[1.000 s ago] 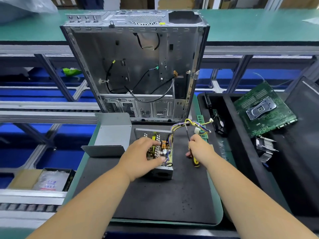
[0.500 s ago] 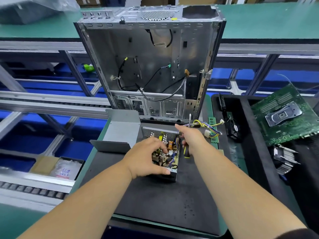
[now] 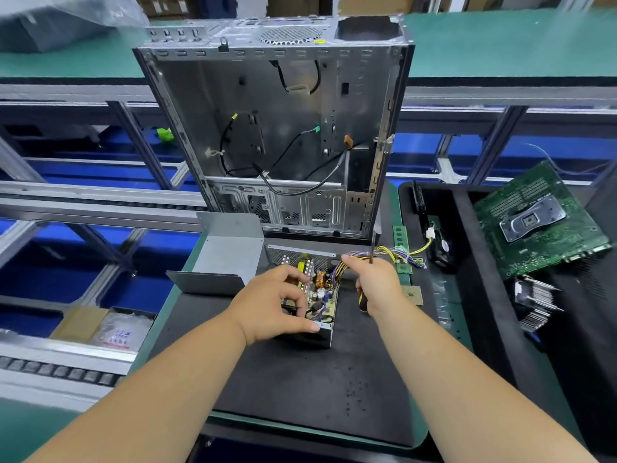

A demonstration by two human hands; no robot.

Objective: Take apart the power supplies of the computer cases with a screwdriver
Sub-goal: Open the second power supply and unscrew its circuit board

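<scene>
head view: on the counter's black mat (image 3: 293,389), left hand (image 3: 272,307) grips the open supply (image 3: 317,302) mid-counter; right hand (image 3: 377,285) grips a screwdriver (image 3: 371,248), shaft upward. beyond, the gutted case (image 3: 277,128) stands at the far edge.

Green-topped benches (image 3: 500,41) flank grey metal conveyor rails (image 3: 83,202) above blue bins (image 3: 417,152).

The power supply (image 3: 314,295) lies on the mat (image 3: 300,379) before the case (image 3: 277,128), tray (image 3: 467,295) at right.
</scene>
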